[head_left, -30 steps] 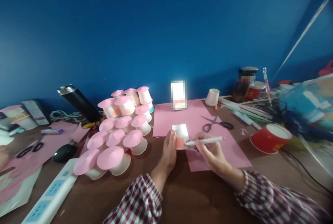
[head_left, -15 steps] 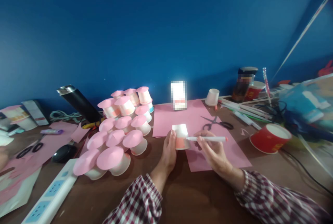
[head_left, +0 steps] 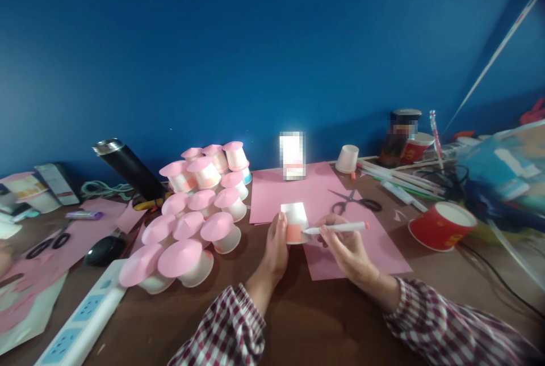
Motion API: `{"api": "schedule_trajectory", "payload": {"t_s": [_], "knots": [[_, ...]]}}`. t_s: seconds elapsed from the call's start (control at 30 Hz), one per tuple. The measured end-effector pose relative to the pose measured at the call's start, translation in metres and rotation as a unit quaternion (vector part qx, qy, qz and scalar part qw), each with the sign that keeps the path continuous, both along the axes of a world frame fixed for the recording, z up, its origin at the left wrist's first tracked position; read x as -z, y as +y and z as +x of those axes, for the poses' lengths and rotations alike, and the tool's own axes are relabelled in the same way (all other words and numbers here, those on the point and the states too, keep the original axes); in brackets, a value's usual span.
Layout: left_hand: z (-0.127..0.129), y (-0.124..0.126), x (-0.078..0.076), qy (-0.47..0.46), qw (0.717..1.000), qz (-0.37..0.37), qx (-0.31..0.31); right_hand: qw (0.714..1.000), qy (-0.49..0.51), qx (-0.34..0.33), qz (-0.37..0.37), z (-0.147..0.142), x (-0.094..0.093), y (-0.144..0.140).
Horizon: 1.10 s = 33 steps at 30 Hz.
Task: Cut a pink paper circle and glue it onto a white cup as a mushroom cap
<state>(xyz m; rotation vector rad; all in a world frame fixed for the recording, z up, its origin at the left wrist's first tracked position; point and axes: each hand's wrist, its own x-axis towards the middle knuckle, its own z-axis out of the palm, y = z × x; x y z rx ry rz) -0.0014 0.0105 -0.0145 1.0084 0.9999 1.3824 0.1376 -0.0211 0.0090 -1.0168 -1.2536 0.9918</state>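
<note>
My left hand [head_left: 277, 247] grips a white paper cup [head_left: 294, 217], upside down, with an orange patch coloured on its lower side. In my right hand [head_left: 346, 245] is a white marker [head_left: 347, 227] with a red end, held like a pen. Its tip is at the right side of the orange patch; whether it touches cannot be made out. Pink paper sheets [head_left: 272, 190] lie beneath and behind the cup. Scissors [head_left: 349, 201] rest on the paper beyond my right hand. To the left stand several upturned cups with pink cone tops [head_left: 216, 226].
A power strip [head_left: 91, 309], black mouse [head_left: 105, 250] and leaning black flask [head_left: 130, 167] are at left. Right of the paper lie a red paper cup [head_left: 443, 226] and several markers [head_left: 402, 193]. A white cup [head_left: 347, 158] and a bright pixelated object [head_left: 292, 155] stand near the blue wall.
The marker in my right hand has shifted slightly left, its tip farther over the orange patch. My left hand and the cup are nearly still.
</note>
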Motion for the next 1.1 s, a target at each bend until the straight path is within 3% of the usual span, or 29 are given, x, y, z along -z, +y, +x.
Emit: {"api": "schedule_trajectory", "payload": {"t_s": [0.27, 0.57, 0.87, 1.1], "knots": [[-0.002, 0.002, 0.008, 0.001, 0.999, -0.03, -0.012, 0.999, -0.008, -0.043, 0.004, 0.002, -0.001, -0.001], [-0.001, -0.001, -0.002, 0.002, 1.0, -0.014, 0.002, 0.999, 0.034, 0.015, -0.004, 0.002, 0.009, 0.003], [-0.002, 0.001, 0.009, -0.004, 0.999, -0.032, -0.008, 1.0, 0.025, 0.009, 0.002, 0.002, 0.006, 0.004], [-0.002, 0.001, 0.004, 0.015, 1.0, -0.009, -0.006, 1.0, 0.029, -0.005, -0.004, 0.0, 0.0, 0.002]]}}
